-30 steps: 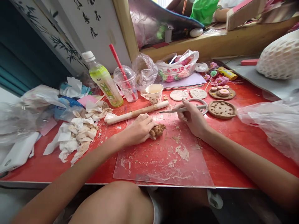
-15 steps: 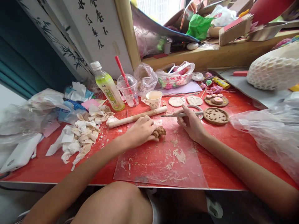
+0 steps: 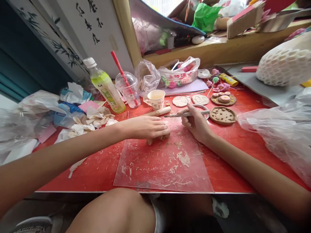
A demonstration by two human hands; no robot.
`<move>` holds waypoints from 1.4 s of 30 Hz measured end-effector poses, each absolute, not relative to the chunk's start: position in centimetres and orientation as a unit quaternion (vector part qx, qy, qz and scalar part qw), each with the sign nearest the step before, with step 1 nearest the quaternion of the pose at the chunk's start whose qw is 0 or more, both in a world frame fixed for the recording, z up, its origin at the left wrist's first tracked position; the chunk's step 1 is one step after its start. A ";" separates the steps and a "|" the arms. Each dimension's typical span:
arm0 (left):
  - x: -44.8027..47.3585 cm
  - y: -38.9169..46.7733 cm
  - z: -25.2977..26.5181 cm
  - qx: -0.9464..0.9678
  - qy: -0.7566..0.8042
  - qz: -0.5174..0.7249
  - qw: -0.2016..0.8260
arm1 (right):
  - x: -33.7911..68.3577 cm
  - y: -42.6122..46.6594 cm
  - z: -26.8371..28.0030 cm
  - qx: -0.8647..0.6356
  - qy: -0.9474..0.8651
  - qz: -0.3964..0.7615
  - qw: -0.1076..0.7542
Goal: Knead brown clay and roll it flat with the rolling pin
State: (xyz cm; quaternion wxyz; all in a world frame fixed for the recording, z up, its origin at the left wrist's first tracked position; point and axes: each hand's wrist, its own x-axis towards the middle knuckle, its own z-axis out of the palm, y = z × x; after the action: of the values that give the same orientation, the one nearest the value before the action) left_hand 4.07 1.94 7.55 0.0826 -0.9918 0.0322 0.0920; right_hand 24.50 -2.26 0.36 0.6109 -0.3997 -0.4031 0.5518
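Observation:
My left hand is palm down, its fingers curled over a brown lump of clay. Most of the lump is hidden under the fingers. In my right hand is a pair of clay-smeared scissors, blades pointing left, with a handle loop beyond the hand. Both hands are above a clear plastic sheet strewn with clay crumbs and a pale flat scrap. Behind my left hand lies a pale rolling pin, partly covered by the hand and forearm.
A paper cup, a plastic cup with a red straw and a green drink bottle stand behind. Decorated clay discs lie at the right, near a plastic bag. Crumpled tissues lie at the left.
My left hand has turned flatter and spread over the clay lump, covering more of it, and its forearm has swung higher. My right hand still holds the scissors. The view has shifted slightly.

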 end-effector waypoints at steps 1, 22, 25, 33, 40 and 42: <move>4.1 2.2 7.3 -0.989 0.037 0.097 0.100 | 24.5 -2.3 0.4 -0.400 -0.404 0.551 0.611; 2.1 0.9 3.3 -0.987 -0.136 -0.056 0.060 | 24.4 -2.2 0.2 -0.417 -0.408 0.530 0.615; 1.3 0.1 4.3 -0.960 -0.209 -0.109 -0.150 | 24.4 -2.2 0.1 -0.409 -0.412 0.535 0.614; 6.2 1.0 2.4 -0.806 -0.204 -0.110 -0.545 | 24.5 -2.0 0.4 -0.416 -0.384 0.542 0.621; 6.9 0.5 1.9 -0.754 -0.276 -0.148 -0.577 | 24.5 -2.2 0.6 -0.411 -0.379 0.554 0.617; 6.8 0.2 1.9 -0.755 -0.290 -0.164 -0.564 | 24.5 -2.1 0.7 -0.415 -0.378 0.553 0.616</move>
State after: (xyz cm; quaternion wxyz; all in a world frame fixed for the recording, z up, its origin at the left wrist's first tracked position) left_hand 6.85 0.19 1.94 -0.5640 -0.7554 -0.2904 -0.1642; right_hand 24.55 -2.15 0.65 0.6161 -0.4150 -0.3777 0.5527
